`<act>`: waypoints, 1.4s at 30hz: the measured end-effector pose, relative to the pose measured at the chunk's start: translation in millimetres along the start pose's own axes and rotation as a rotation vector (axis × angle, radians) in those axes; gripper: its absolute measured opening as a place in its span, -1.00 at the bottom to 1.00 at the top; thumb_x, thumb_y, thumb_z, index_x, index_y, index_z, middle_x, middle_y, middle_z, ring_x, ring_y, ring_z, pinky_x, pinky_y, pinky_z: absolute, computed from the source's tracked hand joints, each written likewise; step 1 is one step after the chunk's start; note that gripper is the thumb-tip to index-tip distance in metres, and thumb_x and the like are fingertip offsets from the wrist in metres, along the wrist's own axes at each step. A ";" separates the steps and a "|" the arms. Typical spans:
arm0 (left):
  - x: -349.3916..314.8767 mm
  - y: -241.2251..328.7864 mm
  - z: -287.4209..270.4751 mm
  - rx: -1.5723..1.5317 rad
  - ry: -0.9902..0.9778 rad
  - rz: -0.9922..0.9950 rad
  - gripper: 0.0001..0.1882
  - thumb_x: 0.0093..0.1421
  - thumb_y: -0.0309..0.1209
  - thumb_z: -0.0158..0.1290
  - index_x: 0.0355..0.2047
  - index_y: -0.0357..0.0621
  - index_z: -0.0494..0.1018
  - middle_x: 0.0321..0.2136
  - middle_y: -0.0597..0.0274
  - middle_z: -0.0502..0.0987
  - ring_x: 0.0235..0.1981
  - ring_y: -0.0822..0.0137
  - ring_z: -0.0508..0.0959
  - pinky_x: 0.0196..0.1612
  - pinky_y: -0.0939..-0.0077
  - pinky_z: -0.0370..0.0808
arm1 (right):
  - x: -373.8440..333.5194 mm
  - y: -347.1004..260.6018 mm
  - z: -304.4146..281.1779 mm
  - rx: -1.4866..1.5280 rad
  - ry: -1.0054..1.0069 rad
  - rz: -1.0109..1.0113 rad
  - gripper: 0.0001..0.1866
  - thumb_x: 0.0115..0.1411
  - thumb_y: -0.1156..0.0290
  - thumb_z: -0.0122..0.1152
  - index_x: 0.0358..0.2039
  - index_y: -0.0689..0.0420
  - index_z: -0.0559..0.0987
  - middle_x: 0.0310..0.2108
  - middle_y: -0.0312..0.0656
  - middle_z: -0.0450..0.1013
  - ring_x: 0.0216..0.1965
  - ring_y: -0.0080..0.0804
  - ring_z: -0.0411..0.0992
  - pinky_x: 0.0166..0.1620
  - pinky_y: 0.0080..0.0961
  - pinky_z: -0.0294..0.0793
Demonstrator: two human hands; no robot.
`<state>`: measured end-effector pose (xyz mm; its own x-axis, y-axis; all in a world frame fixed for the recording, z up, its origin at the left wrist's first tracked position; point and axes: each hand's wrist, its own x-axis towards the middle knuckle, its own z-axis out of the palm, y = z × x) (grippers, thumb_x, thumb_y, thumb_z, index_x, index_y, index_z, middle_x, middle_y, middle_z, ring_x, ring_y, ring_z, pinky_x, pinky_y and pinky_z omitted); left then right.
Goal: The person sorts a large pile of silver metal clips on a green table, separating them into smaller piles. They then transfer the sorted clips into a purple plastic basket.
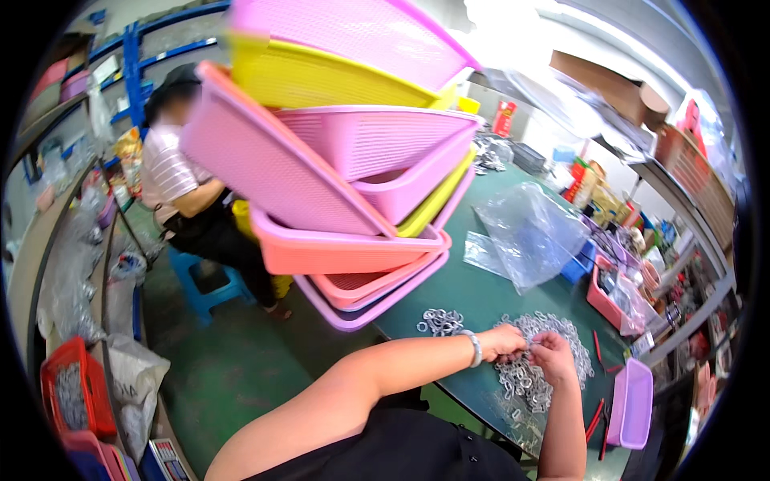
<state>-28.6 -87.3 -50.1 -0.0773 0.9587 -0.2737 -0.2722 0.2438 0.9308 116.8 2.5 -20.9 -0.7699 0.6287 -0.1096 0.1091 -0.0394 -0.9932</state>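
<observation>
Lettering in view
Dark letters are printed on a crumpled white plastic sack (138, 370); a red upright packet's (504, 119) marks are blurred.

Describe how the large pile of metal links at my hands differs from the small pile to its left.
The large pile spreads wide, while the small pile is a compact clump. Your left hand and right hand are at the large pile; the small pile lies farther left, near the bracelet. Both are silvery links on the green table.
</observation>
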 end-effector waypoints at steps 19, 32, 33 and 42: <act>4.1 9.9 -7.0 -0.168 0.040 -0.091 -0.92 0.07 -0.40 0.01 -0.52 -0.10 0.40 -0.63 0.35 0.42 -0.64 0.52 0.35 -0.63 0.68 0.23 | -2.3 -2.2 -9.5 0.105 -0.033 -0.038 -0.80 0.05 0.59 0.10 -0.26 0.28 0.43 -0.42 -0.21 0.42 -0.44 -0.49 0.43 -0.37 -0.59 0.46; 10.0 -0.6 -8.3 -0.068 0.077 0.090 -0.94 -0.07 -0.50 -0.01 -0.58 -0.21 0.45 -0.67 0.26 0.41 -0.68 0.42 0.37 -0.65 0.56 0.28 | 8.5 8.0 0.7 -0.294 0.052 -0.221 -0.65 -0.09 0.48 0.24 -0.25 0.27 0.42 -0.39 -0.27 0.40 -0.34 -0.55 0.38 -0.26 -0.59 0.40; 5.0 2.4 -0.9 -0.051 0.083 0.143 -0.94 -0.08 -0.51 -0.01 -0.60 -0.22 0.45 -0.69 0.24 0.41 -0.72 0.42 0.34 -0.69 0.55 0.26 | 4.4 9.2 -1.9 -0.231 0.038 -0.202 -0.69 -0.06 0.53 0.20 -0.26 0.27 0.41 -0.42 -0.29 0.38 -0.37 -0.56 0.37 -0.32 -0.63 0.39; 20.3 -17.7 -5.6 -0.022 0.193 0.074 -0.85 -0.06 -0.44 0.00 -0.71 -0.20 0.37 -0.80 0.24 0.36 -0.88 0.44 0.25 -0.85 0.53 0.13 | 18.4 17.2 -0.6 -0.302 0.016 -0.185 -0.94 0.07 0.63 -0.05 -0.40 0.26 0.38 -0.64 -0.29 0.34 -0.69 -0.63 0.30 -0.64 -0.72 0.28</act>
<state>-30.7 -73.0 -73.5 -0.2799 0.9274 -0.2480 -0.2795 0.1685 0.9452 104.9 13.9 -40.0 -0.7847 0.6154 0.0745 0.1515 0.3068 -0.9396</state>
